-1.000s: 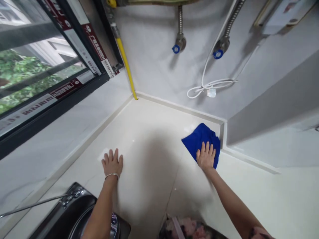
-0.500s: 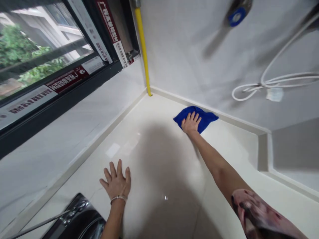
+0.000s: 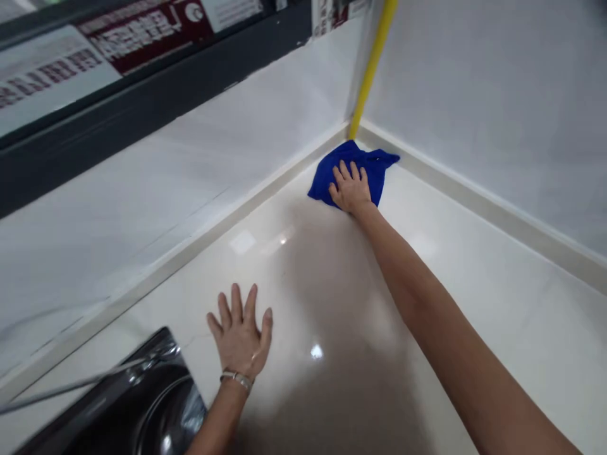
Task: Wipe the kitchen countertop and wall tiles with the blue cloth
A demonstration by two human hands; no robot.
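My right hand (image 3: 351,187) lies flat, fingers spread, on a crumpled blue cloth (image 3: 325,180) in the far corner of a glossy white countertop (image 3: 455,297). The palm presses the cloth down onto the surface, and part of the cloth is hidden beneath it. My left hand (image 3: 241,341), with a bracelet at the wrist, rests palm down on the countertop with its fingers spread and nothing in it. Close to its left is a black glossy sink or cooktop (image 3: 114,404); I cannot tell which.
A yellow pipe (image 3: 372,66) comes down into the corner right behind the cloth. A raised lip (image 3: 478,196) runs along the walls. On the left is a dark window frame (image 3: 156,95) with printed tape. A thin grey rod or hose (image 3: 71,387) crosses the black fixture.
My right hand has slid the blue cloth along the wall edge into the corner by the yellow pipe. The view has shifted closer to the corner. My left hand stays planted.
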